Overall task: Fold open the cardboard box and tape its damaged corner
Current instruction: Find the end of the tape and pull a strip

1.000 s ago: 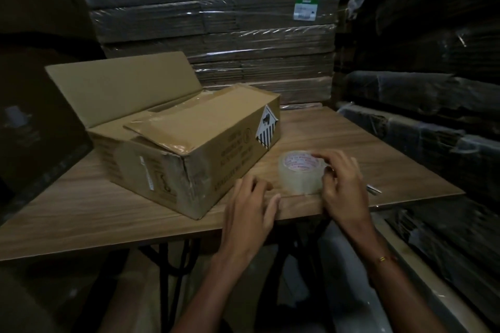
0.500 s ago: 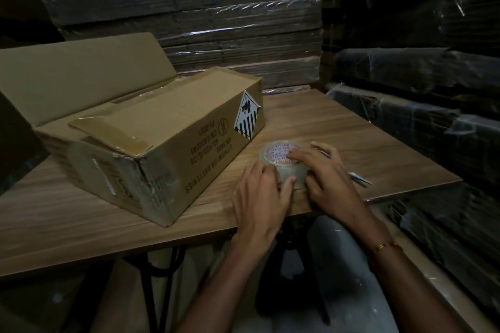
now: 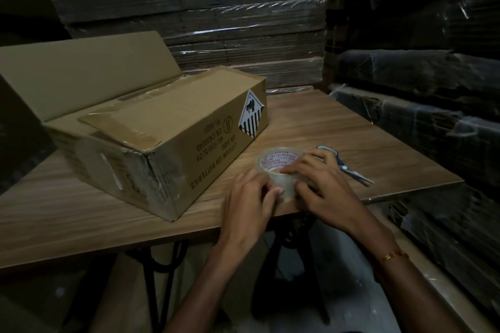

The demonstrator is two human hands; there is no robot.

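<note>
A long brown cardboard box (image 3: 173, 143) printed "lithium ion batteries" lies on the wooden table (image 3: 311, 121), its far flap standing up and its near flap folded down. Its near corner (image 3: 146, 162) is crumpled and torn. A roll of clear tape (image 3: 278, 167) stands flat on the table to the right of the box. My left hand (image 3: 251, 205) touches the roll's near side with its fingertips. My right hand (image 3: 322, 184) lies over the roll's right side, fingers pressed on its rim and wall.
Blue-handled scissors (image 3: 349, 167) lie on the table just behind my right hand. Wrapped stacks of flat cardboard (image 3: 216, 8) rise behind the table and along the right side (image 3: 433, 105). The table's black metal legs (image 3: 284, 246) stand below the near edge.
My left hand moved from the table edge up against the tape roll. My right hand shifted over the roll, uncovering the scissors. The view tilted slightly.
</note>
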